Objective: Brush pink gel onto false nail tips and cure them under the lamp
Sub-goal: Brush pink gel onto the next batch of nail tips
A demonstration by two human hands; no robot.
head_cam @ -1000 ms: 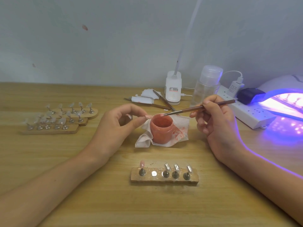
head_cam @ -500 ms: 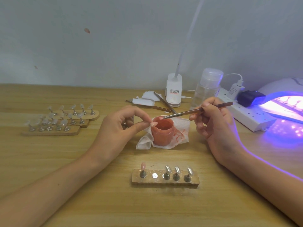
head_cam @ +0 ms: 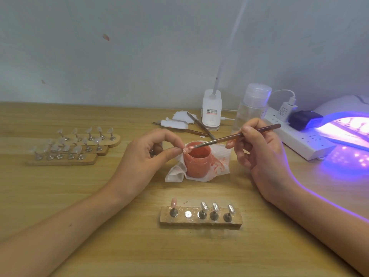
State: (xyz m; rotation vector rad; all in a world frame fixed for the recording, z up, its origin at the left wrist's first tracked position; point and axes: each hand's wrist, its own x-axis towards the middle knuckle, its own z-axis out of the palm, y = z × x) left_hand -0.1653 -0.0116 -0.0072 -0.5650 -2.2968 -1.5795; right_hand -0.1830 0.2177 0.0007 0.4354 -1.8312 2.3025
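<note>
– Pink gel fills the jar (head_cam: 197,163) just under your right grip, and the brush (head_cam: 239,135) has its bristles over the jar's mouth. How far along am I?

– Early, by my reading. Your left hand (head_cam: 143,156) pinches one small nail tip (head_cam: 185,149) between thumb and forefinger, at the jar's rim and just beside the bristles. Your right hand (head_cam: 257,150) is clamped round the brush handle like a pen.

– What's done?

– On the wooden stand (head_cam: 199,222) below both grips, the leftmost tip (head_cam: 174,202) looks pink. The spot (head_cam: 188,214) beside it is bare, likely where the pinched tip belongs. The three posts (head_cam: 214,212) further along appear uncoated, though they're too small to be sure.

– And the rest?

– More stands (head_cam: 65,154) of clear tips sit on the worktop (head_cam: 99,196) well out beyond your left grip. The lamp (head_cam: 351,126) glows violet beyond your right grip; I cannot tell what's inside. So you have this tip and the others to coat, and the curing to do.
</note>
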